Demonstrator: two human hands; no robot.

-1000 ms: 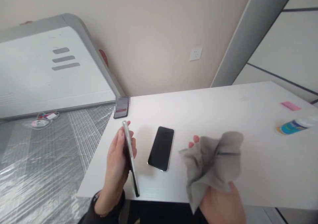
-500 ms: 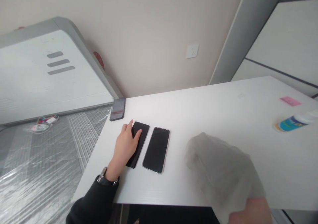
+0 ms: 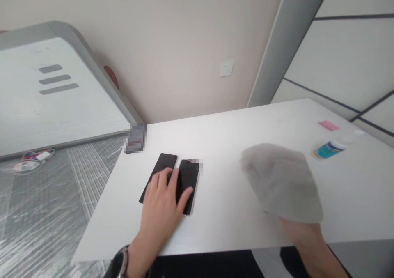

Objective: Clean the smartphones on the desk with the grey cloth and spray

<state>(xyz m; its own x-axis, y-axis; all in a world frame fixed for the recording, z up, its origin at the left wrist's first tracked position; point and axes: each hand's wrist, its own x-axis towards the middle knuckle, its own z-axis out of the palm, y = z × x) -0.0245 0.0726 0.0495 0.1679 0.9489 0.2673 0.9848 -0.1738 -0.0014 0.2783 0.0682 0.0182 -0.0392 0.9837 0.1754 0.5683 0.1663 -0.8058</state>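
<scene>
In the head view, you have one container, a bottle (image 3: 329,150) at the right of the white table (image 3: 223,212); its contents can't be told. Count two black phones: the left phone (image 3: 167,160) and the right phone (image 3: 187,175), side by side under your left hand (image 3: 161,200), its fingers loosely spread, thumb over the right one. One gray cloth (image 3: 281,183) drapes over your right hand (image 3: 301,232), hiding how far its fingers close. One pink slip (image 3: 329,125) lies near the bottle.

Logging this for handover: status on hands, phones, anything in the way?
Left hand over two black phones, side by side. Right hand mostly hidden by gray cloth. Bottle right of cloth, clear of both hands.
</scene>
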